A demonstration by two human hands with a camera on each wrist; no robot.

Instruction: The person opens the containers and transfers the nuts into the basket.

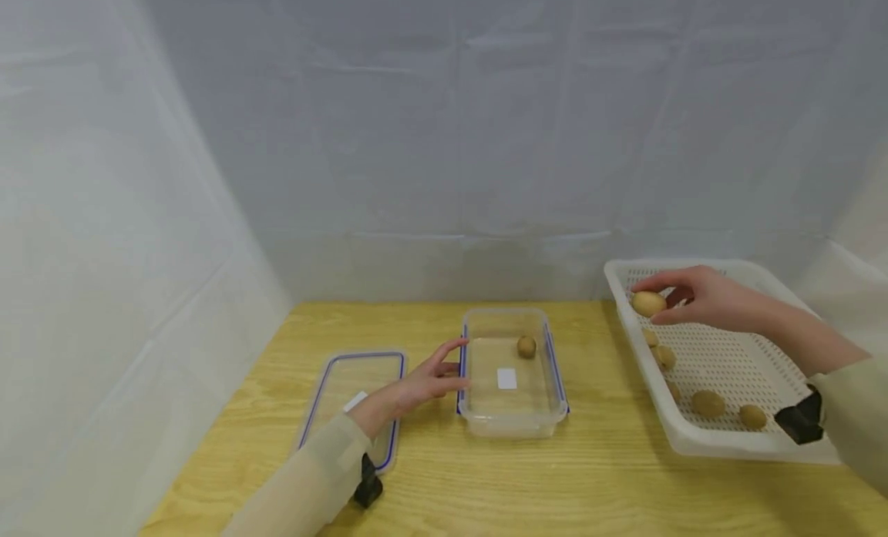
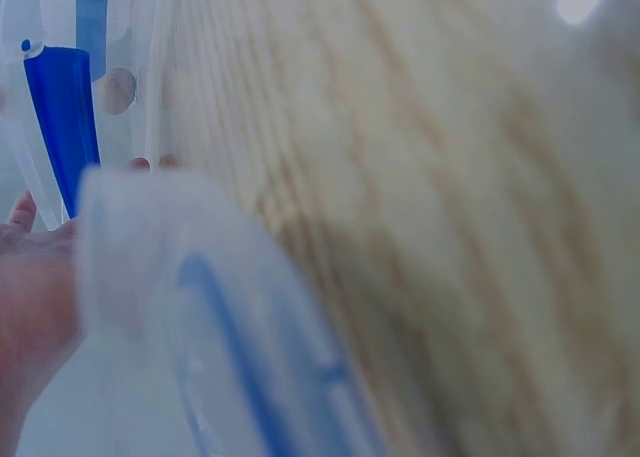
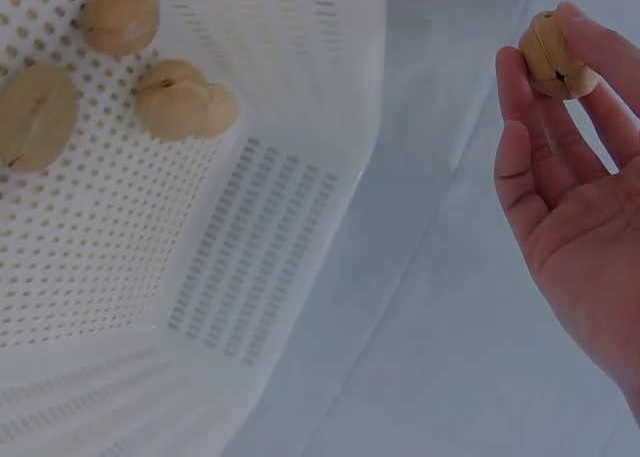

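My right hand [image 1: 704,298] pinches a walnut [image 1: 649,303] between thumb and fingertips, above the far left part of a white perforated basket [image 1: 721,443]. The walnut's seam [image 3: 556,62] shows in the right wrist view. My left hand [image 1: 419,384] reaches to the left side of a clear plastic container [image 1: 513,427], fingers spread and fingertips at its blue-edged rim. Inside the container lies one walnut [image 1: 526,347], near a white label [image 1: 507,378]. In the left wrist view, a blue clip [image 2: 62,117] shows beyond the hand, which is partly hidden.
Several walnuts [image 1: 708,404] lie in the basket, mostly along its left and near sides. A clear lid [image 1: 357,365] with a blue seal lies left of the container, partly under my left forearm. White sheeting [image 1: 444,152] stands behind the wooden table [image 1: 486,491].
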